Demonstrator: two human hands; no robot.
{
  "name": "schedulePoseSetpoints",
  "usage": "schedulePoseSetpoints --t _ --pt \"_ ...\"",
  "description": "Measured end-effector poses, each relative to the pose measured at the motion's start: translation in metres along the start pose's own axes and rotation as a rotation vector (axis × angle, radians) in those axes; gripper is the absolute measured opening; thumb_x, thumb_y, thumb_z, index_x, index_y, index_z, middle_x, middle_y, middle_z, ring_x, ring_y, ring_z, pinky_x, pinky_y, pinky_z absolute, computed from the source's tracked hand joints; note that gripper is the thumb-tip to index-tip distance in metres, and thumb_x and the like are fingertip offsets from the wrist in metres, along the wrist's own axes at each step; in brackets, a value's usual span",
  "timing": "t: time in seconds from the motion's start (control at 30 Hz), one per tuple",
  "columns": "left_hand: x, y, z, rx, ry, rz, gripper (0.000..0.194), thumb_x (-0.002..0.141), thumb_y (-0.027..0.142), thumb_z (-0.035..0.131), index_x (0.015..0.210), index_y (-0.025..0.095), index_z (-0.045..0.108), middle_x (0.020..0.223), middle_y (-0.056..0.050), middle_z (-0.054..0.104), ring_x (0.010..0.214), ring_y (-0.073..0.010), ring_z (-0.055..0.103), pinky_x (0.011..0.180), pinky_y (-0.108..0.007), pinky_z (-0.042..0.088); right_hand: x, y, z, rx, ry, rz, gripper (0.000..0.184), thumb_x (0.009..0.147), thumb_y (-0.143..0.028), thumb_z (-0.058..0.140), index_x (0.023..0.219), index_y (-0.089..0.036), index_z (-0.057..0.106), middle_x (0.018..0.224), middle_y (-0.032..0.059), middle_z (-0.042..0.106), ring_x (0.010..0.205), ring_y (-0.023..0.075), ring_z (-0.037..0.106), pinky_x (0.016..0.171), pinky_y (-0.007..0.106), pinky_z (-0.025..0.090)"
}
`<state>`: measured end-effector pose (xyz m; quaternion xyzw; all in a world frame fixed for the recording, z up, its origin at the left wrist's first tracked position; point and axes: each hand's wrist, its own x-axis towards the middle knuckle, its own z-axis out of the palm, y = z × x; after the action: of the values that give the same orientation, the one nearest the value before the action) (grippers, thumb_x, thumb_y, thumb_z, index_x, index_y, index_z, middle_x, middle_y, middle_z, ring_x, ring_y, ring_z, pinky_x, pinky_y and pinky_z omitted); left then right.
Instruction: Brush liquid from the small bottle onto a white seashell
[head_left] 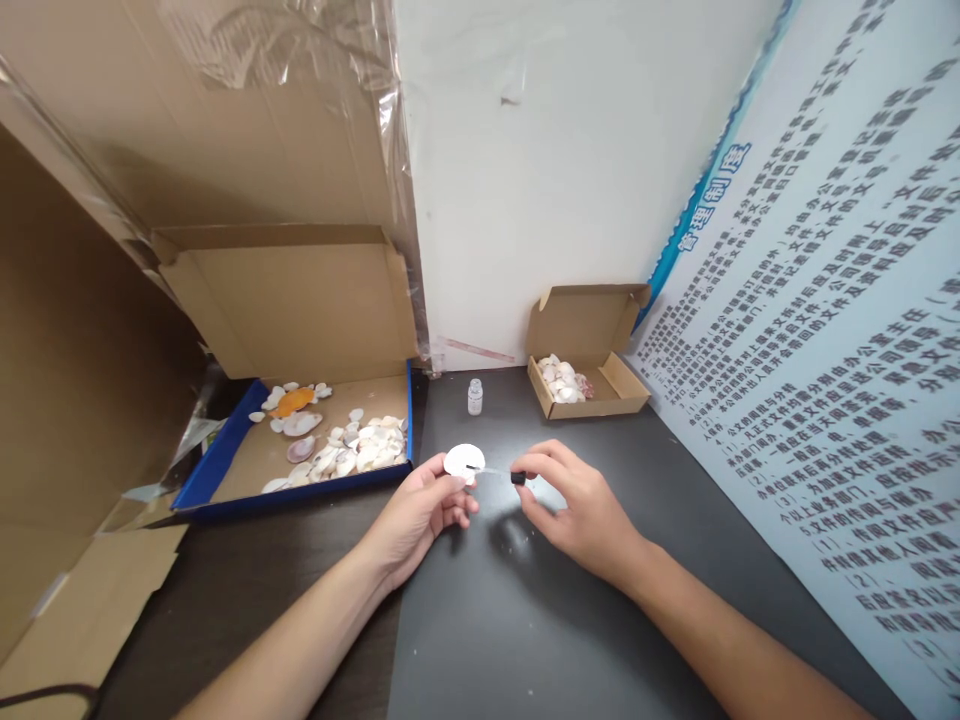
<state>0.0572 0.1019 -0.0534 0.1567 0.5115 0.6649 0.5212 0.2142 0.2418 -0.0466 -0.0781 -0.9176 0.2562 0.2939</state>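
My left hand point(421, 512) is closed around a round white shell point(463, 463), holding it up over the dark table point(525, 620). My right hand point(574, 505) pinches the black cap of a small brush point(504, 474), whose thin stem and tip reach left onto the shell's face. A small clear bottle point(475, 396) stands open on the table just beyond both hands.
A blue-edged cardboard box point(225, 465) at the left holds several pale shells and an orange one. A smaller cardboard box point(592, 375) with a few shells sits at the back right. A printed poster point(825, 380) leans along the right side. Cardboard sheets stand at the left.
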Motion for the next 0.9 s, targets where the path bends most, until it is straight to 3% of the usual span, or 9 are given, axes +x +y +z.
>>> schedulePoseSetpoints --t 0.27,0.37,0.47,0.63,0.8,0.9 --pt "0.0001 0.0009 0.0002 0.022 -0.002 0.005 0.028 0.072 0.024 0.075 0.094 0.015 0.06 0.084 -0.002 0.062 0.063 -0.0084 0.058 0.056 -0.021 0.045 0.003 0.0046 -0.002 -0.097 0.077 0.047 0.017 0.084 -0.013 0.055 0.097 -0.023 0.06 0.087 0.003 0.061 0.073 0.0163 0.061 0.07 0.03 0.05" --pt "0.0004 0.0005 0.0003 0.027 0.01 0.005 0.027 0.072 0.024 0.076 0.092 0.015 0.06 0.084 -0.002 0.062 0.063 -0.0087 0.058 0.056 -0.022 0.045 0.0043 0.0039 -0.0042 -0.021 0.107 0.029 0.017 0.083 -0.013 0.056 0.097 -0.023 0.059 0.086 0.0028 0.06 0.073 0.0158 0.06 0.069 0.029 0.05" --pt "0.0005 -0.0002 0.0 0.023 0.017 0.008 0.026 0.072 0.024 0.076 0.09 0.014 0.06 0.082 -0.002 0.062 0.062 -0.0087 0.057 0.055 -0.022 0.045 0.0037 0.0014 -0.0042 0.079 0.052 0.005 0.017 0.083 -0.013 0.057 0.097 -0.023 0.059 0.087 0.0027 0.06 0.073 0.0151 0.059 0.07 0.028 0.051" --pt "0.0013 -0.0012 -0.0008 0.028 0.016 0.003 0.027 0.072 0.024 0.076 0.092 0.014 0.06 0.078 -0.002 0.063 0.059 -0.0084 0.056 0.054 -0.022 0.044 0.0023 -0.0013 -0.002 0.046 0.024 0.079 0.016 0.081 -0.011 0.058 0.091 -0.023 0.057 0.084 0.0016 0.057 0.071 0.0144 0.056 0.067 0.028 0.049" --pt "0.0025 -0.0021 -0.0014 0.03 0.013 0.011 0.026 0.071 0.024 0.075 0.091 0.014 0.06 0.08 -0.002 0.062 0.06 -0.0082 0.055 0.053 -0.021 0.044 0.0025 0.0 -0.0015 0.101 -0.04 0.045 0.017 0.081 -0.011 0.057 0.094 -0.023 0.057 0.086 0.0017 0.056 0.072 0.014 0.057 0.068 0.027 0.049" --pt "0.0017 -0.0023 -0.0012 0.039 0.022 0.008 0.025 0.072 0.024 0.074 0.09 0.014 0.06 0.079 -0.001 0.061 0.059 -0.0078 0.054 0.053 -0.021 0.043 0.003 0.0018 -0.0017 0.047 0.009 0.095 0.016 0.081 -0.011 0.057 0.091 -0.023 0.057 0.084 0.0013 0.055 0.069 0.0139 0.055 0.064 0.026 0.048"
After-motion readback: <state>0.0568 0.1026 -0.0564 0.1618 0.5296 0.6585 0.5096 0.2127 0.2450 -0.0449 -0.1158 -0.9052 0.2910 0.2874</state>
